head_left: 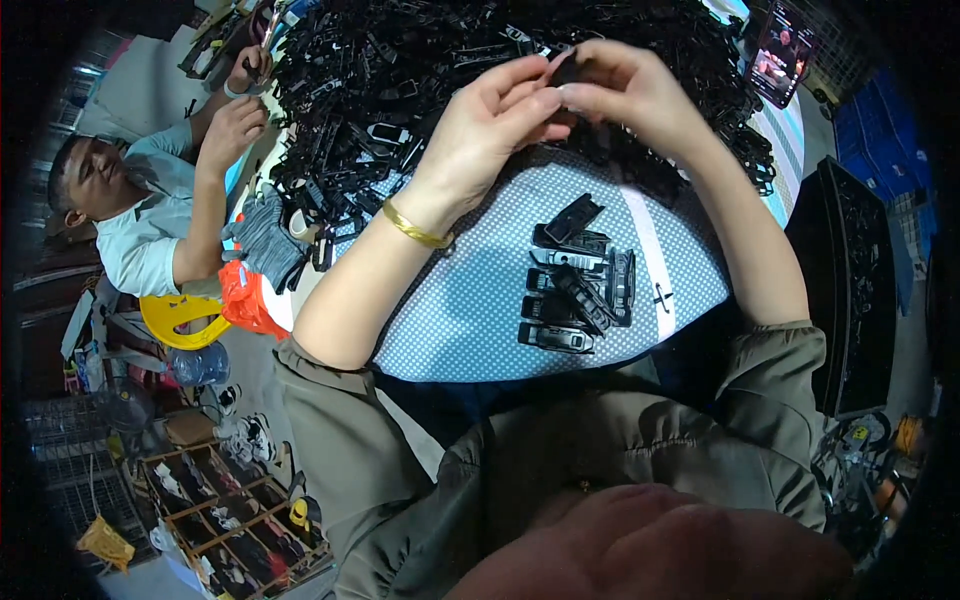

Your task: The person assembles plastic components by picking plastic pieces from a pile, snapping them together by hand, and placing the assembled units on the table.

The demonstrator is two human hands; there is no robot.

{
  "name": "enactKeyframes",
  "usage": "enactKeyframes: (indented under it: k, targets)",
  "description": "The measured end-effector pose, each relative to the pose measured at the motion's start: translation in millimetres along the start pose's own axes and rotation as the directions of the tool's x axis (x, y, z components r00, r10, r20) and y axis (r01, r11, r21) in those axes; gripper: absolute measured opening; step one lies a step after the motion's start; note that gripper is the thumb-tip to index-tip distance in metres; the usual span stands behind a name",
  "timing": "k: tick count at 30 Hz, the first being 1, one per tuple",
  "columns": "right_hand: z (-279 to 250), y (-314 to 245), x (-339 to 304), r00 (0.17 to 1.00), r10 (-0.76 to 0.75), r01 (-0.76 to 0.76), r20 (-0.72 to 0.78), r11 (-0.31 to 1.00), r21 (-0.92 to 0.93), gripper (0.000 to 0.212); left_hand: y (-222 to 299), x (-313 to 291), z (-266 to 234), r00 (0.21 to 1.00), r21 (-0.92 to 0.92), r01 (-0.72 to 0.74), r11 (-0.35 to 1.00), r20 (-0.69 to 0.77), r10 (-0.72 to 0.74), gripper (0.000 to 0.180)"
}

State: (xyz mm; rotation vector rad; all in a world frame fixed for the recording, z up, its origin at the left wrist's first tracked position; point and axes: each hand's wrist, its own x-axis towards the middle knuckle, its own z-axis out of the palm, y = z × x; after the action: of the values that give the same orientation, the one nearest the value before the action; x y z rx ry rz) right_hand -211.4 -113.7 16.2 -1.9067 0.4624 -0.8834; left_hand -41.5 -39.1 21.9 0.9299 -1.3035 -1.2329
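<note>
Both my hands meet above the near edge of a big pile of black plastic parts [400,60]. A small dark plastic part [568,70] shows between their fingertips. My left hand [500,105], with a gold bracelet on its wrist, is closed in a pinch against it. From the other side, my right hand [630,92] grips the same part between thumb and fingers. Much of the part is hidden by the fingers. Nearer to me, several black plastic parts [575,285], a few with grey metal-like pieces, lie in a small group on the dotted tablecloth [450,300].
Across to the left, another person [150,220] sits handling something small at the pile. A grey glove [268,240] and a red plastic bag [250,300] lie at the left edge. A phone [780,55] stands at the far right, near blue crates [880,130].
</note>
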Motion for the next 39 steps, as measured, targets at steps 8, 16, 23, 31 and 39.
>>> enactKeyframes:
  k: [8,16,23,31,39]
  targets:
    - [-1.7,-5.9,-3.5,0.999,0.046,-0.025,0.005,0.638,-0.770,0.027,5.6,-18.4,-31.2,0.962,-0.130,0.246,0.960,-0.090,-0.259,0.033]
    - [9.2,1.9,-10.2,0.983,0.178,-0.031,0.050,0.425,-0.905,0.020,-4.6,-41.4,-33.0,0.952,-0.202,0.289,0.936,-0.048,-0.304,0.031]
    - [6.5,-0.4,-8.9,0.978,-0.190,0.061,-0.084,0.648,-0.759,0.020,-7.4,-44.9,-28.1,0.944,-0.277,0.306,0.911,-0.039,-0.329,0.035]
    - [27.3,-16.8,-13.0,0.872,-0.457,0.468,0.175,0.673,-0.573,0.020,-2.7,-50.8,-15.8,0.952,-0.340,0.277,0.898,-0.032,-0.306,0.036]
    - [34.0,-21.5,-13.7,0.864,-0.463,0.478,0.199,0.630,-0.612,0.020,-6.1,-53.1,-17.0,0.943,-0.291,0.272,0.917,-0.107,-0.314,0.034]
